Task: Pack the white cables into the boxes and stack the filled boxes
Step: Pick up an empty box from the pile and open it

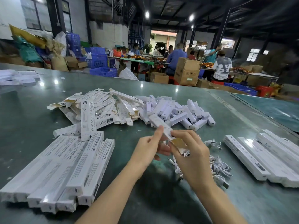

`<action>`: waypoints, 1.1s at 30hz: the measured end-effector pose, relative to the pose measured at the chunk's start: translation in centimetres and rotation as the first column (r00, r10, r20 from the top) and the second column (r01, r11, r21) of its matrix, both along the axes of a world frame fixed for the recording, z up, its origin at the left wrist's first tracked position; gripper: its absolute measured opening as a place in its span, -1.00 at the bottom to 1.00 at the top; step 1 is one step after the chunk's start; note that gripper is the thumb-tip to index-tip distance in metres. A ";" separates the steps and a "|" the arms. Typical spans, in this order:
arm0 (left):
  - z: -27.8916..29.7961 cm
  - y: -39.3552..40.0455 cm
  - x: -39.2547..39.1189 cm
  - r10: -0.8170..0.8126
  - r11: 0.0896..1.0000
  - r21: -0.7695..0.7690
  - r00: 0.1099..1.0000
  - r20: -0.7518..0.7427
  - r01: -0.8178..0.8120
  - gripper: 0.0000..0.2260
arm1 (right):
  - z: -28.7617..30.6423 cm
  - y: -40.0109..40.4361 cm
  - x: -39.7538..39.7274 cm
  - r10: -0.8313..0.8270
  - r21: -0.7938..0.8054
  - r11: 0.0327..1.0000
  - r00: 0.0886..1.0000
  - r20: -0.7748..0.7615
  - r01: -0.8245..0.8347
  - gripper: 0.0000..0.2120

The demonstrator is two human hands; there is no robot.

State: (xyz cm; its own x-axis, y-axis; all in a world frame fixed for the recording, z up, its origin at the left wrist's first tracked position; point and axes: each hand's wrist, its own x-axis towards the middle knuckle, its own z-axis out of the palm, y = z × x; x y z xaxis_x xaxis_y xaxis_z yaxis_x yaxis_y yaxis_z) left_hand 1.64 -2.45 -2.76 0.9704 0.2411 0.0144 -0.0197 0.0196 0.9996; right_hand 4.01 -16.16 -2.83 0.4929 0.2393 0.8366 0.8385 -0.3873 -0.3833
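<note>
Left hand [152, 145] and right hand [192, 156] both grip long white box [159, 125] (flap end open) above bench [145, 199]; loose white cables [218, 168] just right.

Ceiling lamps [147, 14] glare bright overhead, and I see them mirrored as white spots on my glossy worktop [140, 85]. My arms cast soft shadows below. The far hall is dim and smeary; the edges bend outward.

Frame centre: left hand [149, 147] and right hand [193, 156] hold one long white box [160, 126] — open end toward them — white cables [218, 168] heaped lower right on the green table [161, 199].
</note>
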 end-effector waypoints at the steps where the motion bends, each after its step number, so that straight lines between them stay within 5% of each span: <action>1: -0.2 -0.1 0.0 -0.027 0.999 0.016 1.000 -0.009 0.027 -0.54 | -0.1 0.1 -0.2 0.019 -0.042 0.999 1.000 -0.008 -0.019 -0.63; 8: -1.1 1.7 0.6 0.366 0.914 -0.187 0.931 -0.004 -0.360 -0.72 | 0.1 1.4 -1.7 -0.009 -0.410 0.910 0.983 -0.181 -0.067 -0.44; 13: -1.6 2.5 1.1 0.558 0.825 -0.164 0.825 0.090 -0.540 -0.74 | 2.4 2.4 3.3 -0.247 -0.316 0.940 0.894 -0.374 0.127 -0.61; 16: -1.7 2.2 1.2 0.547 0.836 -0.129 0.828 0.123 -0.534 -0.70 | 3.8 2.7 8.7 -0.444 -0.555 0.811 0.812 -0.377 0.186 -0.61; 19: -1.8 2.3 1.3 0.552 0.832 -0.139 0.823 0.135 -0.536 -0.70 | 3.7 3.4 12.4 -0.568 -0.793 0.561 0.808 -0.160 0.237 -0.62; 26: -1.9 2.1 1.5 0.544 0.838 -0.144 0.827 0.140 -0.526 -0.72 | 2.3 4.6 16.6 -0.614 -0.938 0.247 0.788 0.042 0.242 -0.35; 31: -1.9 2.0 1.5 0.543 0.838 -0.155 0.827 0.143 -0.524 -0.73 | 1.4 4.4 17.6 -0.580 -0.927 0.316 0.815 -0.019 0.203 -0.40; 33: -1.8 2.0 1.5 0.545 0.837 -0.162 0.826 0.143 -0.523 -0.74 | 1.4 4.1 17.9 -0.516 -0.869 0.445 0.855 -0.051 0.216 -0.53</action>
